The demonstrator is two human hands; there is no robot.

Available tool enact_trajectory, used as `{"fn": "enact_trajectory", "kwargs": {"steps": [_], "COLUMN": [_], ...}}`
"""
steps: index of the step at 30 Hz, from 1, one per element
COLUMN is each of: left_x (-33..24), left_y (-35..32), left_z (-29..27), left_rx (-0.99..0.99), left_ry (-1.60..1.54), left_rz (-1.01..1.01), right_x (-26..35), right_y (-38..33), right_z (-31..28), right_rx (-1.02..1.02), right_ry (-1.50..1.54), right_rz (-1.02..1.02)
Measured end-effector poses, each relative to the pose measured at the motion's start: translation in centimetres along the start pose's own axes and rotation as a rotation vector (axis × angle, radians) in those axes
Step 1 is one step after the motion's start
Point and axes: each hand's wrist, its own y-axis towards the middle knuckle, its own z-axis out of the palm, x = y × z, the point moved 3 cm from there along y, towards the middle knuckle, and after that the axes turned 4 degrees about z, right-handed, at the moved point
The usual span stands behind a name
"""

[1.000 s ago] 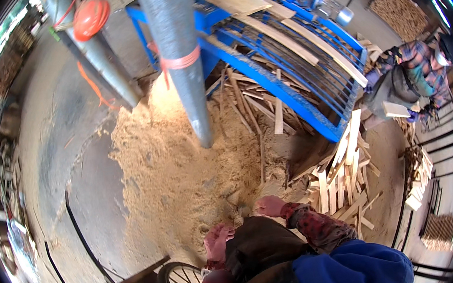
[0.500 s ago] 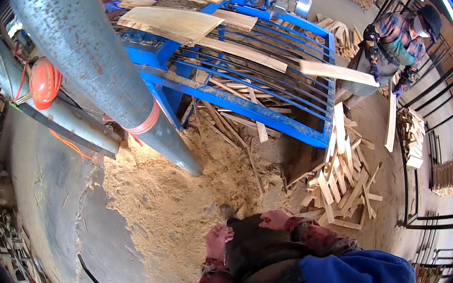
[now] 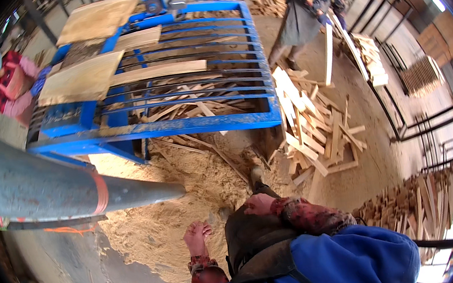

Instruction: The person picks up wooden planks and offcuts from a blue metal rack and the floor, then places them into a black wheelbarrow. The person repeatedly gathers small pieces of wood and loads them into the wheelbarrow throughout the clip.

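Observation:
My left hand (image 3: 197, 237) hangs beside my dark apron, over the sawdust-strewn floor. Its fingers are loosely curled, with nothing in them. In front of the apron (image 3: 245, 230) is my right hand (image 3: 260, 204), its fingers also bent in and no object showing in it. Both hands are well short of the blue saw table (image 3: 180, 126), which stands ahead with a rack of long bars. Wide wooden boards (image 3: 83, 79) lie on its left part, and a narrow wood strip (image 3: 162, 71) rests across the bars.
A thick grey pipe (image 3: 75, 184) slants down at my left. Loose wood offcuts (image 3: 320, 131) are heaped right of the table. A co-worker (image 3: 13, 82) is at the table's left end; another person (image 3: 312, 9) stands at far right by wood strips. Stacked wood (image 3: 418, 203) fills a rack nearer right.
My view has swung to the right and I have stepped forward. My hands have drawn apart, still without objects. The far-right person's wood strip has left the table and now hangs downward.

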Motion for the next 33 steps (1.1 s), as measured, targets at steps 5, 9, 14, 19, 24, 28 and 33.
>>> {"fn": "enact_trajectory", "kwargs": {"steps": [5, 9, 14, 19, 24, 28, 33], "left_x": [0.4, 1.0, 0.3, 0.1, 1.5, 2.6, 3.5], "left_y": [0.9, 2.1, 4.7, 7.1, 7.5, 6.5, 5.9], "left_z": [5.1, 9.7, 17.2, 23.7, 27.6, 29.2, 30.6], "left_rx": [0.032, 0.041, 0.096, 0.147, 0.200, 0.172, 0.138], "left_ry": [0.074, 0.141, 0.197, 0.210, 0.248, 0.267, 0.278], "left_rz": [-0.033, -0.088, -0.070, -0.036, -0.026, -0.071, -0.109], "right_x": [-0.9, -1.6, -3.5, -4.7, -6.2, -7.8, -9.5], "right_y": [1.5, 2.0, 1.2, 0.3, -0.2, 0.2, 0.8], "right_z": [-2.6, -5.7, -11.1, -17.8, -22.1, -23.9, -24.1], "right_rx": [-0.115, -0.129, -0.189, -0.171, -0.231, -0.254, -0.248], "right_ry": [0.056, 0.161, 0.231, 0.238, 0.325, 0.300, 0.351], "right_rz": [-0.092, -0.130, -0.185, -0.185, -0.203, -0.231, -0.256]}}
